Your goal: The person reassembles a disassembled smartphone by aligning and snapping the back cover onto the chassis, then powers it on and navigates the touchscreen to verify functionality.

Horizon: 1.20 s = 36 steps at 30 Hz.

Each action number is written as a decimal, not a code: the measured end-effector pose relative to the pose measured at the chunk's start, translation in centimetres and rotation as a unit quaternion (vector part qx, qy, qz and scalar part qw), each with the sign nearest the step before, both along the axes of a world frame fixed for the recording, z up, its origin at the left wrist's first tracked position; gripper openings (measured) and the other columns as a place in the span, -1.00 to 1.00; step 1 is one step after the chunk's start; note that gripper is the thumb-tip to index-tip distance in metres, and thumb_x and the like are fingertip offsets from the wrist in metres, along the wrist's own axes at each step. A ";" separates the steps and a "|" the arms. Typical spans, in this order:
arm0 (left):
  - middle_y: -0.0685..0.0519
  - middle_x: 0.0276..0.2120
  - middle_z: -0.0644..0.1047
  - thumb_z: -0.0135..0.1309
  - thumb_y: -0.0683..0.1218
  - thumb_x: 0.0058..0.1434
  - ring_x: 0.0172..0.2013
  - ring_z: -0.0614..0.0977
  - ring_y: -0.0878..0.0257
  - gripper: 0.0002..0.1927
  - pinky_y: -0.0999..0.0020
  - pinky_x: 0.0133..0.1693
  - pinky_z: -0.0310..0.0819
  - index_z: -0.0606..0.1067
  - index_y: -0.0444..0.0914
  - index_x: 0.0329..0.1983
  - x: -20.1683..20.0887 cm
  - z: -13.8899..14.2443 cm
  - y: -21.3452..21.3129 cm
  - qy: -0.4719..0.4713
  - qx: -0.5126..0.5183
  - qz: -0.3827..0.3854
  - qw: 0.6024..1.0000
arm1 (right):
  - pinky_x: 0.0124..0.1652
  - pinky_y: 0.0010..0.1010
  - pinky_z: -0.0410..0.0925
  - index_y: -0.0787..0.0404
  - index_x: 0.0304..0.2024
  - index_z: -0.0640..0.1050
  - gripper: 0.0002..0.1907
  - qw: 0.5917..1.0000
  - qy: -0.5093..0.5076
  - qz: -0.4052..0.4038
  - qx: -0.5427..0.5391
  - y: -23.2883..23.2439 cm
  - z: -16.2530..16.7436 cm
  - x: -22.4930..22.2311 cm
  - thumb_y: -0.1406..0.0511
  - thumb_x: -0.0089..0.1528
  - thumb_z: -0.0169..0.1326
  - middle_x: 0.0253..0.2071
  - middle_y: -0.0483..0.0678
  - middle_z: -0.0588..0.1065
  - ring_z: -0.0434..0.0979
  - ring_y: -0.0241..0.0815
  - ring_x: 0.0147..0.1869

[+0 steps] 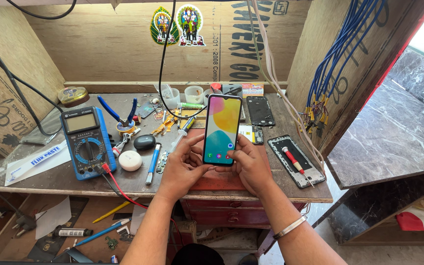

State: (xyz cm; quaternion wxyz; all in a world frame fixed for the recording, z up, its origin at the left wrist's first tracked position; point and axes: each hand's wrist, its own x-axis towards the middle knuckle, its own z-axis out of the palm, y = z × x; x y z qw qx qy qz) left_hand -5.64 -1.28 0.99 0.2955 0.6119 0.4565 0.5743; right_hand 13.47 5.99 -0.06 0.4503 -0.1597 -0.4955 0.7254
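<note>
both hands are up front over the near edge of the workbench point(50, 179), gripping a smartphone point(222, 128) between them. left hand point(185, 167) wraps the lower left side with the thumb lying along the edge, right hand point(247, 164) holds the lower right with its thumb on the bottom of the lit screen, which shows a colourful yellow, pink and teal wallpaper. there's a metal bangle point(290, 226) on the right wrist. phone is upright, tilted toward the camera, held just above a reddish mat point(219, 182). to the left on the bench: a white round puck point(130, 160), a black oval case point(144, 142), a blue pen-like tool point(152, 163), and a blue multimeter point(87, 141) with red and black leads hanging off the front. to the right, an opened phone frame point(298, 162) with a red-handled screwdriver point(292, 160) lying in it. further back there's another black phone back point(260, 111), blue-handled pliers point(121, 112), a few small white cups point(194, 94), and a bunch of blue wires point(327, 83) hanging on the right plywood wall.
</note>
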 end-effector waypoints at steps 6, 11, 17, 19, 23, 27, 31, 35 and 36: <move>0.13 -0.27 0.54 0.41 -0.29 -0.06 -0.38 0.56 0.47 -0.18 0.58 -0.36 0.51 0.40 -0.20 0.32 0.0 0.0 0.0 0.003 -0.002 0.005 1.000 | -0.16 -0.26 0.59 0.28 0.27 0.30 -0.54 0.999 -0.029 -0.019 0.009 -0.1 0.2 -0.2 0.42 0.30 -0.05 0.02 0.04 0.51 0.63 -0.17 -0.06; 0.13 -0.26 0.53 0.42 -0.28 -0.06 -0.37 0.57 0.47 -0.18 0.58 -0.35 0.53 0.41 -0.19 0.32 0.1 0.1 0.0 0.015 0.004 0.009 1.000 | -0.16 -0.33 0.57 0.28 0.28 0.30 -0.49 0.998 -0.053 -0.023 0.026 -0.4 0.4 -0.1 0.46 0.28 0.06 0.03 0.03 0.51 0.61 -0.20 -0.03; 0.13 -0.26 0.55 0.42 -0.28 -0.06 -0.37 0.58 0.46 -0.18 0.58 -0.36 0.53 0.40 -0.19 0.32 0.1 0.2 -0.1 0.012 -0.004 0.010 1.000 | -0.15 -0.28 0.59 0.30 0.28 0.30 -0.51 1.000 -0.021 -0.010 0.014 0.0 0.0 0.0 0.42 0.28 -0.06 0.04 0.04 0.51 0.63 -0.17 -0.05; 0.13 -0.26 0.54 0.41 -0.28 -0.06 -0.37 0.58 0.46 -0.18 0.58 -0.35 0.53 0.40 -0.19 0.33 0.1 0.2 0.0 0.010 -0.002 0.007 1.000 | -0.15 -0.25 0.59 0.30 0.28 0.30 -0.52 1.000 -0.009 -0.003 0.005 0.2 -0.1 0.0 0.41 0.28 -0.12 0.05 0.04 0.51 0.64 -0.15 -0.05; 0.13 -0.26 0.55 0.41 -0.28 -0.06 -0.37 0.58 0.46 -0.18 0.58 -0.36 0.54 0.40 -0.19 0.32 0.1 0.2 -0.1 0.008 -0.006 0.007 1.000 | -0.15 -0.24 0.58 0.28 0.28 0.30 -0.54 1.000 -0.018 -0.009 0.006 0.2 -0.2 0.0 0.40 0.30 -0.12 0.04 0.04 0.51 0.63 -0.15 -0.06; 0.13 -0.26 0.53 0.41 -0.29 -0.05 -0.38 0.56 0.46 -0.19 0.57 -0.35 0.52 0.40 -0.21 0.32 0.1 0.1 0.0 0.003 0.011 0.001 1.000 | -0.15 -0.29 0.58 0.30 0.27 0.31 -0.52 0.999 -0.038 -0.019 0.018 -0.1 0.1 -0.1 0.42 0.30 0.05 0.02 0.03 0.52 0.62 -0.19 -0.03; 0.13 -0.28 0.52 0.41 -0.30 -0.05 -0.39 0.55 0.46 -0.19 0.58 -0.37 0.51 0.41 -0.20 0.32 0.1 0.1 -0.1 0.003 0.011 0.001 1.000 | -0.17 -0.33 0.59 0.27 0.26 0.31 -0.48 0.999 -0.031 -0.014 0.018 -0.4 0.4 -0.1 0.42 0.26 0.10 0.01 0.01 0.53 0.63 -0.20 -0.03; 0.15 -0.27 0.52 0.39 -0.30 -0.05 -0.39 0.56 0.47 -0.19 0.59 -0.37 0.52 0.41 -0.18 0.32 0.1 0.2 -0.2 0.009 0.004 0.005 1.000 | -0.18 -0.32 0.58 0.27 0.26 0.33 -0.50 0.999 -0.030 -0.018 0.015 -0.4 0.5 -0.1 0.40 0.27 0.10 0.00 0.02 0.54 0.63 -0.20 -0.05; 0.15 -0.27 0.52 0.40 -0.30 -0.05 -0.39 0.55 0.47 -0.19 0.59 -0.37 0.51 0.41 -0.18 0.32 0.1 0.3 -0.3 0.011 0.005 0.006 1.000 | -0.18 -0.33 0.58 0.28 0.26 0.33 -0.50 0.999 -0.031 -0.020 0.015 -0.5 0.6 -0.1 0.40 0.28 0.10 0.00 0.03 0.54 0.63 -0.20 -0.05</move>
